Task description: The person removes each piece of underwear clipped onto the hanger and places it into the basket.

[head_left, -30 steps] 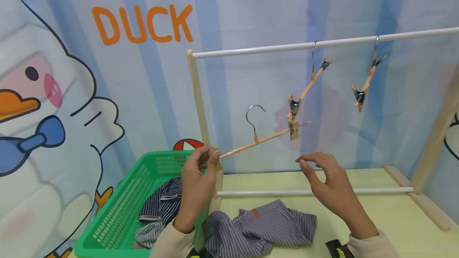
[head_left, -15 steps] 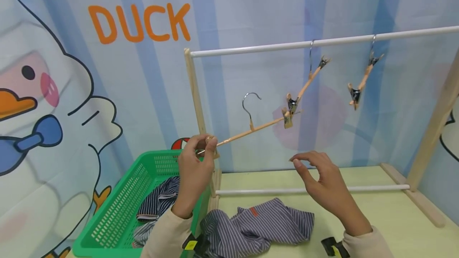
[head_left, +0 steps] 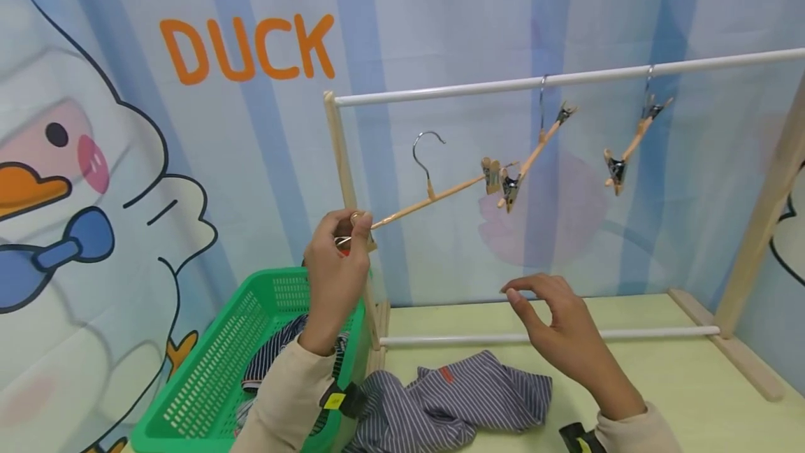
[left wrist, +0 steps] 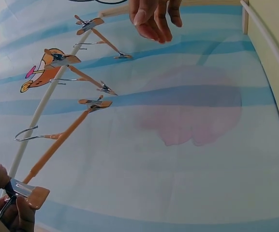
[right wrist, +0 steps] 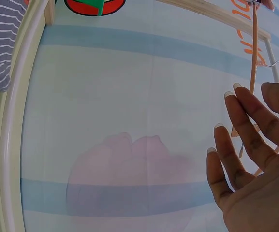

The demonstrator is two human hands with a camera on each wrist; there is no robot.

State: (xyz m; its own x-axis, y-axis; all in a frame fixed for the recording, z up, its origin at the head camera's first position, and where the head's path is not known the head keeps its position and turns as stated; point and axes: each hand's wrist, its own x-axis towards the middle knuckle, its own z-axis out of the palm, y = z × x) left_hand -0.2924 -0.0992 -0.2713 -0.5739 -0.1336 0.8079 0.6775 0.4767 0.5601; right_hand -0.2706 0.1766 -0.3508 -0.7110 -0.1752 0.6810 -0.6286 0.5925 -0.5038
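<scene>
My left hand [head_left: 339, 271] pinches the clip at the near end of a wooden clip hanger [head_left: 434, 198]. Its metal hook stands upright, below the white top rail [head_left: 453, 91] in the head view, and its far clip [head_left: 491, 175] overlaps the end of a hanging hanger. In the left wrist view the pinched clip [left wrist: 33, 192] shows between thumb and fingers. Lower right, my right hand [head_left: 560, 317] is in the air with nothing in it, fingers loosely bent and thumb near the index finger. A striped grey garment [head_left: 465, 397] with a red tag lies on the table below.
Two similar clip hangers, one nearer [head_left: 534, 152] and one farther right [head_left: 635, 142], hang from the rail. A green basket [head_left: 207, 369] with striped clothes stands left of the rack. A lower white bar [head_left: 459, 340] crosses above the tabletop [head_left: 666, 383].
My left hand has risen with the hanger, bringing its hook closer to the top rail and its far clip up beside the hanging hanger. My right hand has drifted slightly left.
</scene>
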